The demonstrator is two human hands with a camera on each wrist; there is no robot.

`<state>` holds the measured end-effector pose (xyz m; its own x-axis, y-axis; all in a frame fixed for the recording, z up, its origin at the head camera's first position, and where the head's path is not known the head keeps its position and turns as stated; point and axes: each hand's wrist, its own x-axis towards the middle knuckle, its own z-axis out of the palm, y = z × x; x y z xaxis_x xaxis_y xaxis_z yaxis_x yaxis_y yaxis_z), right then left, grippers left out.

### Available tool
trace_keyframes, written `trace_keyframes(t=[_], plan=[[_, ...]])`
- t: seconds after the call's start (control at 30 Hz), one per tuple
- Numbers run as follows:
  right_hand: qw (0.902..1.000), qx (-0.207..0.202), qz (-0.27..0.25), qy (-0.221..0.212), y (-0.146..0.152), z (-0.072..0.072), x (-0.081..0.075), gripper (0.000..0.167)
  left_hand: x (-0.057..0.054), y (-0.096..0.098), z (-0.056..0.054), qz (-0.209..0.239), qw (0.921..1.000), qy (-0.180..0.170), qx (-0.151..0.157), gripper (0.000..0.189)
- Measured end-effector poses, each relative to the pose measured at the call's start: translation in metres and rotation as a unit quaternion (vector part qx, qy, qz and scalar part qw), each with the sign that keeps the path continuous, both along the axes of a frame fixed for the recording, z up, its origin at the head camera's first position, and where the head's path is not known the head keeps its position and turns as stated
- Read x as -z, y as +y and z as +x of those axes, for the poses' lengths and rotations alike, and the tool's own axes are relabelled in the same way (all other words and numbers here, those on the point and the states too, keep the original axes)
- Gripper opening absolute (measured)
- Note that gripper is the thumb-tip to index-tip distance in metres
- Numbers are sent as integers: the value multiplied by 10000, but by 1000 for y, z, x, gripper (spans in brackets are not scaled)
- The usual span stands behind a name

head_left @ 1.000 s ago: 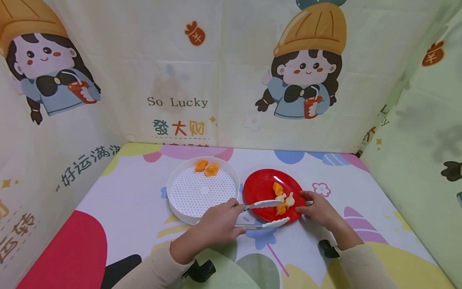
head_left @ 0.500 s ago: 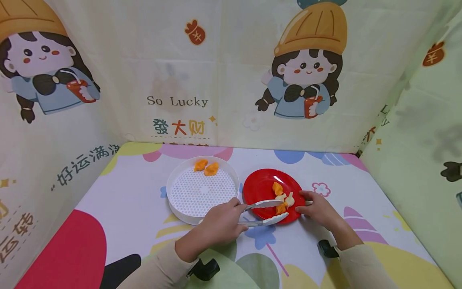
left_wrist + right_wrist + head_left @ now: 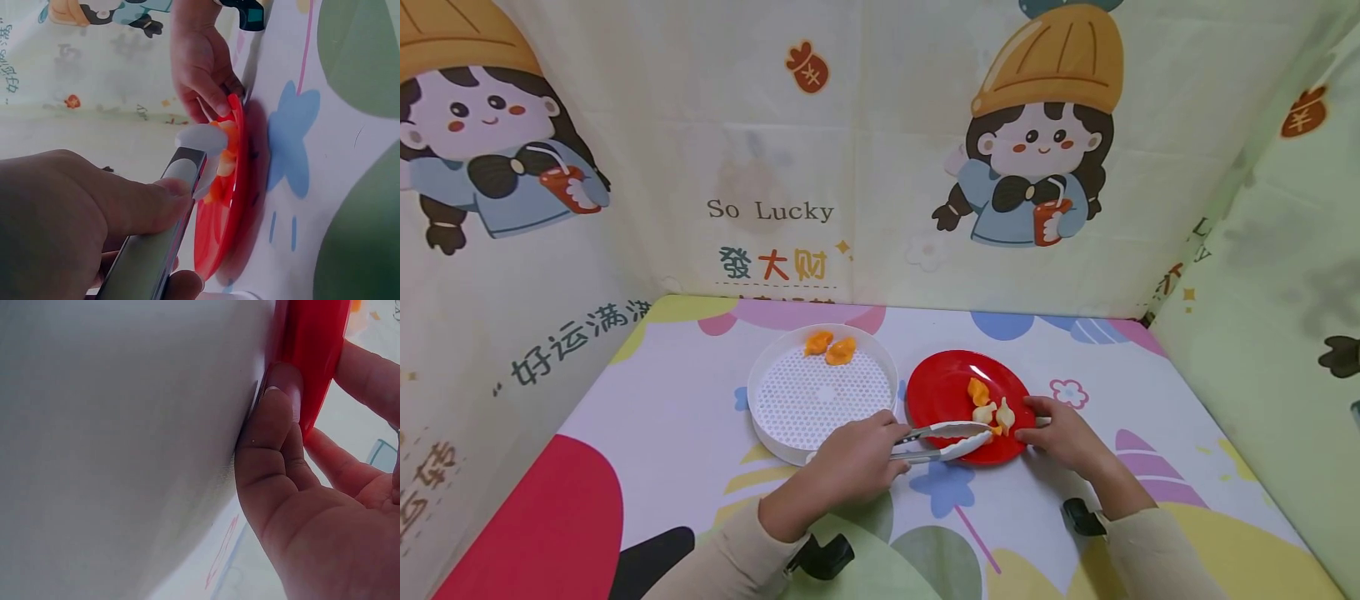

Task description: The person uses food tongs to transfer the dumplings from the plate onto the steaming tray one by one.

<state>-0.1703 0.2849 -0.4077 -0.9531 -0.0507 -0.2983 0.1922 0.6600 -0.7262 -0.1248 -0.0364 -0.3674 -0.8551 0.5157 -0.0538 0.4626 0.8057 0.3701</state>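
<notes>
In the head view my left hand (image 3: 859, 465) grips a pair of metal tongs (image 3: 952, 429) with white tips. Those tips reach over the near part of a red plate (image 3: 938, 385), around an orange dumpling (image 3: 997, 431) that they mostly hide. Two pale dumplings (image 3: 1005, 416) and another orange dumpling (image 3: 978, 391) lie just beyond on the plate. My right hand (image 3: 1066, 435) holds the plate's right rim; in the right wrist view its fingers (image 3: 269, 419) pinch the red edge from both sides. The left wrist view shows my thumb pressing on the tongs' handle (image 3: 153, 250).
To the left of the plate stands a round white tray (image 3: 773, 450) with a perforated bottom and a raised wall. Two orange dumplings (image 3: 840, 351) lie at its far side. A patterned cloth (image 3: 662, 400) covers the table, and printed curtains (image 3: 880, 167) enclose it.
The tongs' arms have come closer together around the near orange dumpling, which is now mostly covered. The right hand and the plate have stayed in place.
</notes>
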Motion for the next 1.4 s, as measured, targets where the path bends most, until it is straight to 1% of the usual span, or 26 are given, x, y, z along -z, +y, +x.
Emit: trace_keyframes(t=[0.17,0.4,0.53,0.63,0.83,1.03,1.17,1.4], plan=[[10000,-16,-32,16,1,0,0,79,-4,-5,1,89,9999,49,21,48],[10000,-16,-58,34,1,0,1,79,-16,-14,2,334,9994,121,-21,48],[10000,7,-85,9,1,0,0,79,-25,-21,3,375,9989,274,-58,49],[9999,21,-108,-16,0,0,0,80,-32,-29,2,435,9979,468,-131,48],[10000,56,-54,-29,0,0,0,82,-40,-47,-3,536,9934,890,-493,46],[10000,64,-33,-34,0,0,1,83,-45,-70,-10,516,9887,1169,-783,45],[10000,40,6,1,1,0,1,83,-45,-84,-15,430,9868,1221,-972,47],[10000,36,14,8,1,0,0,83,-42,-103,-24,212,9863,1066,-1240,49]])
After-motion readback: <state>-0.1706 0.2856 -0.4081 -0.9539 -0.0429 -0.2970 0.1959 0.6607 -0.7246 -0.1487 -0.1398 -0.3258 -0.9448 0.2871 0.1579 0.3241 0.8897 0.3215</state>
